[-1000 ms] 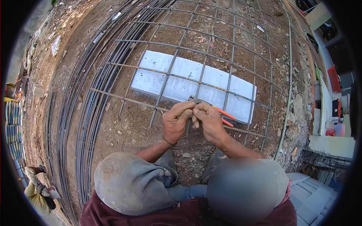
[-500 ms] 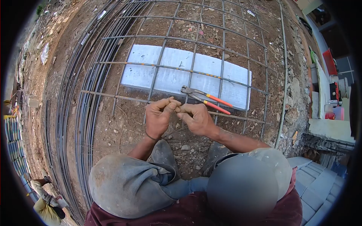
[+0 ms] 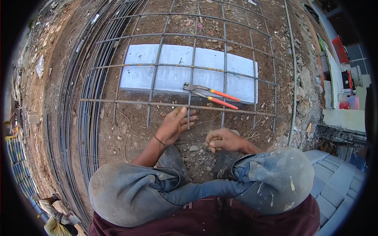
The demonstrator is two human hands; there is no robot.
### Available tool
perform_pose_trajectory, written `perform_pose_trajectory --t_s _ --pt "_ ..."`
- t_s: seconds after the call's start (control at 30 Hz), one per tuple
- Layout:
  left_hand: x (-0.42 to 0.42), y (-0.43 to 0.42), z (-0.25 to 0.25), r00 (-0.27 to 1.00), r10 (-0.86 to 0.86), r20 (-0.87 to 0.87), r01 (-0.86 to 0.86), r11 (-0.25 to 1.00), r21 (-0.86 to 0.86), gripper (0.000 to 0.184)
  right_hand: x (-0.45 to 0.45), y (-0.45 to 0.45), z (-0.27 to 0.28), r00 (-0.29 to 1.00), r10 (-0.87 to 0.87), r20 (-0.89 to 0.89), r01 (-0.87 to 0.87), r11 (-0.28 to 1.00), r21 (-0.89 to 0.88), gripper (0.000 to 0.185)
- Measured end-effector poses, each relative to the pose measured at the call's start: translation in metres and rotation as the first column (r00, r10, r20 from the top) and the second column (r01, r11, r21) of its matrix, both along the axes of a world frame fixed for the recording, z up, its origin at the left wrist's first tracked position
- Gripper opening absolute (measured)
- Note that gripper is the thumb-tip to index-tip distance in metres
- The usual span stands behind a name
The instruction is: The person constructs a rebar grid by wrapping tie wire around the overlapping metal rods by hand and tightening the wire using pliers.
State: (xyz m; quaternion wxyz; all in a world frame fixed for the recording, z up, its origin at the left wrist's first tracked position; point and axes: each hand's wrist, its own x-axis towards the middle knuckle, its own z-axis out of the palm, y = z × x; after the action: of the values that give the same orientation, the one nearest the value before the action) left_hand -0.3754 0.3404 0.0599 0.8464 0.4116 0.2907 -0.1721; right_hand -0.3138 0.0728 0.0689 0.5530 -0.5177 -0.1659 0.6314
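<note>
My left hand (image 3: 175,125) reaches to a crossing of the rebar grid (image 3: 165,104), fingers stretched out behind the end of a lengthwise bar, just under the nearest crossbar. Lower and to the right, my right hand (image 3: 223,140) is held with curled fingers, apart from the bars; whatever is in it, if anything, is too small to make out. Pincers (image 3: 208,93) with orange and yellow handles lie across the grid, jaws to the left. Beneath the grid sits a pale rectangular slab (image 3: 173,80) on the soil.
Long loose rebars (image 3: 84,118) run in a bundle along the left. A thin pipe (image 3: 292,78) and broken rubble border the right side. Grey paving blocks (image 3: 334,188) are at lower right. Another person (image 3: 55,216) is partly visible at lower left.
My hands, together before at the near crossbar, have separated. The left stretches its fingers at the crossing; the right has moved down and right, closed. The view has shifted slightly.
</note>
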Motion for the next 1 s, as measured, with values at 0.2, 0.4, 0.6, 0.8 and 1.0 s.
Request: perform_pose_trajectory --t_s 0.2,0.4,0.6,0.8,1.0 --pt "0.034 0.007 -0.009 0.992 -0.095 -0.079 0.066 0.946 -0.316 0.053 -0.036 -0.033 -0.056 0.831 -0.531 -0.165 0.488 0.839 -0.241 0.036" --pt "0.041 0.003 -0.008 0.971 -0.124 -0.206 0.083 0.977 -0.199 0.048 -0.03 -0.04 -0.055 0.644 -0.739 0.199 0.761 0.645 -0.069 0.041" --pt "0.059 -0.012 0.014 0.866 -0.114 -0.488 0.129 0.992 -0.002 0.049 -0.017 -0.031 -0.064 0.116 -0.561 0.82 0.924 0.363 0.118 0.018" --pt "0.064 -0.022 0.012 0.823 -0.021 -0.568 0.138 0.977 0.164 0.055 0.02 -0.006 -0.087 0.222 -0.328 0.918 0.795 0.606 0.024 0.023" --pt "0.063 -0.021 0.018 0.811 0.046 -0.583 0.1 0.971 0.216 0.055 0.036 0.016 -0.101 -0.032 -0.355 0.934 0.725 0.636 0.266 0.024"
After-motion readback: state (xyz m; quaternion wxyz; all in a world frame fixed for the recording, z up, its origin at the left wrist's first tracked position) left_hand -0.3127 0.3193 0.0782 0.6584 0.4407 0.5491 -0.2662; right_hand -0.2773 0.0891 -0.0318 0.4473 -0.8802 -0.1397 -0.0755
